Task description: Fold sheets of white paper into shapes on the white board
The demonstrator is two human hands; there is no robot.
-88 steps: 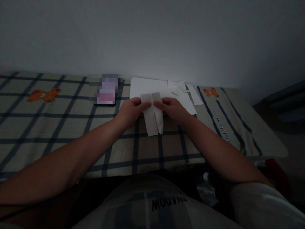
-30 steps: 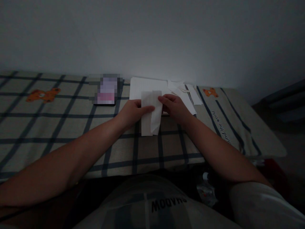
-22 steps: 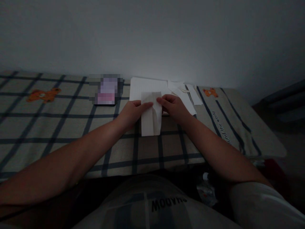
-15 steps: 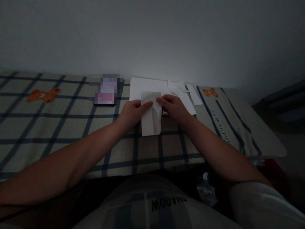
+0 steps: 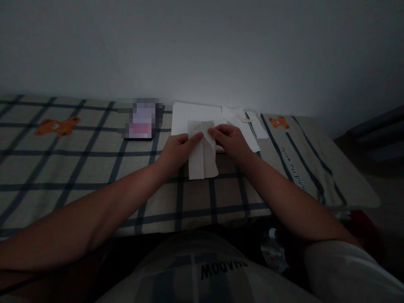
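At far left, an orange bear print [image 5: 58, 126] is seen on the checked cloth [image 5: 94, 168] covering the surface. Further right a dark flat device [image 5: 140, 126], its face blurred, lies near the wall. The left hand [image 5: 176, 149] is closed on the left edge of a folded white paper [image 5: 202, 155], fingertips pressed near its upper part, apparently to steady it. The paper rests on the cloth at centre, long side running away from the body. The right hand [image 5: 232, 141] is pinched on the upper right flap, likely so a crease can be set. Behind, a white sheet [image 5: 189, 113] and paper scraps [image 5: 249, 124] lie by the wall.
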